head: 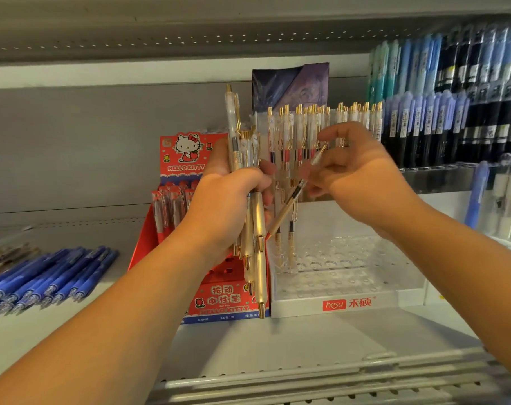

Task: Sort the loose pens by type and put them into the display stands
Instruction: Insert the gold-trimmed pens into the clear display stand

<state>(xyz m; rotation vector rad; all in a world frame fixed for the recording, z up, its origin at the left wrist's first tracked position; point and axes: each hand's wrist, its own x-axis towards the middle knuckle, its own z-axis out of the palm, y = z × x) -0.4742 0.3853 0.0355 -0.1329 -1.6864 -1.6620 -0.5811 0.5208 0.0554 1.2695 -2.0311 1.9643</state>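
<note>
The right hand pinches 1 gold-trimmed pen, its long axis slanted with the tip pointing down toward the lower left. The clear stand has open holes just below and right of that tip, nearer this hand, so the pen likely needs tilting upright. At frame centre the left hand clamps an upright bundle of at least 4 pens. 2 stands show: the clear one, and a red stand behind the bundle.
</note>
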